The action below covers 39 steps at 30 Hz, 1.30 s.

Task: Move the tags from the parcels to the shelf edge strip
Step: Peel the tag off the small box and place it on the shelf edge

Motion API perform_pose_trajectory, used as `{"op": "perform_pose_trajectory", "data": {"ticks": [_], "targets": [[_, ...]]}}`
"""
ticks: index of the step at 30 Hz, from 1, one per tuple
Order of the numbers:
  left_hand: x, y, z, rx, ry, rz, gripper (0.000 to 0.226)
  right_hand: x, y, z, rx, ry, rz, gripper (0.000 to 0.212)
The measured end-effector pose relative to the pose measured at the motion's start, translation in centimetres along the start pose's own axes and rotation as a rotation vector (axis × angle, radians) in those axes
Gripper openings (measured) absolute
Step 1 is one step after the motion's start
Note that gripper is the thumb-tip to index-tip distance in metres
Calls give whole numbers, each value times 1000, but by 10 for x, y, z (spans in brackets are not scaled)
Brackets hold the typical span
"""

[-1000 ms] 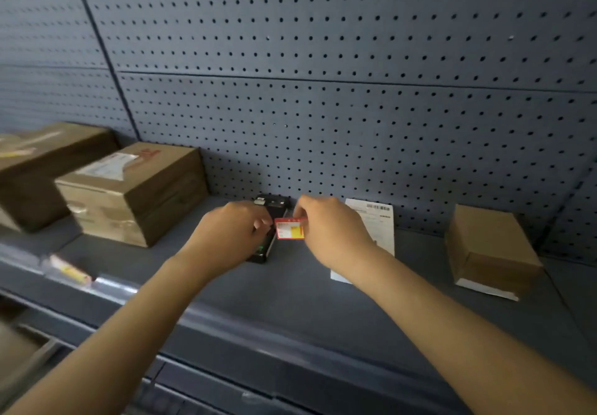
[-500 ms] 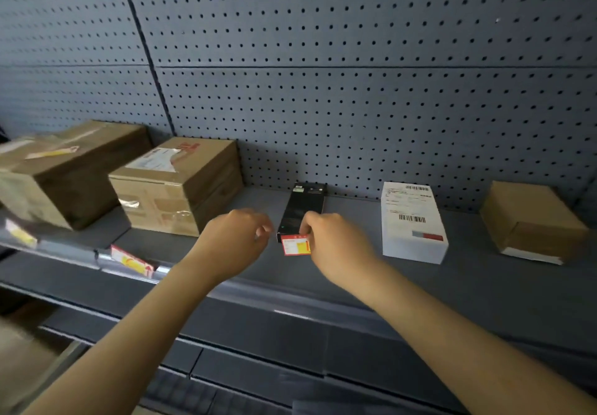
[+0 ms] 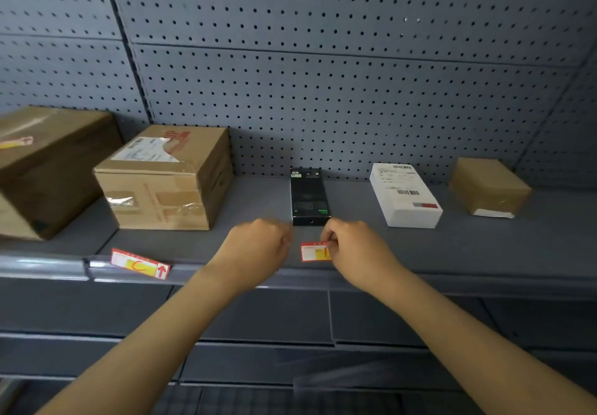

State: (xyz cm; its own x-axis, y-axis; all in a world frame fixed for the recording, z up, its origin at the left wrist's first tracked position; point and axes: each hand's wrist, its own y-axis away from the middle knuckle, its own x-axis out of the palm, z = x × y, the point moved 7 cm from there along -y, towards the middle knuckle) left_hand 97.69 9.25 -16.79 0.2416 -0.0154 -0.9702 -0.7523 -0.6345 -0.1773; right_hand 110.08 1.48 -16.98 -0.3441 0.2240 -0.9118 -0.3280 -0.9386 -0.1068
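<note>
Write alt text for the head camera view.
The right hand pinches a red-and-yellow tag just above the shelf edge strip, in front of a black box; the left hand is closed beside it. Another tag sits on the strip to the left, below the cardboard parcels.
</note>
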Motion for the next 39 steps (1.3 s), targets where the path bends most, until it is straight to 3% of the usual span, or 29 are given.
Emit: {"op": "perform_pose_trajectory", "data": {"ticks": [7,17,24,39], "targets": [[36,19,-18,41,-8,140,23,2,8,-6,34,-66,4,14],[54,18,-32,107,-174,57,34,3,11,-21,68,-74,28,12],[56,24,-37,162,-115,26,35,2,13,-29,73,-59,24,12],[58,22,-38,100,-68,16,33,7,15,-21,26,-15,26,13]]}}
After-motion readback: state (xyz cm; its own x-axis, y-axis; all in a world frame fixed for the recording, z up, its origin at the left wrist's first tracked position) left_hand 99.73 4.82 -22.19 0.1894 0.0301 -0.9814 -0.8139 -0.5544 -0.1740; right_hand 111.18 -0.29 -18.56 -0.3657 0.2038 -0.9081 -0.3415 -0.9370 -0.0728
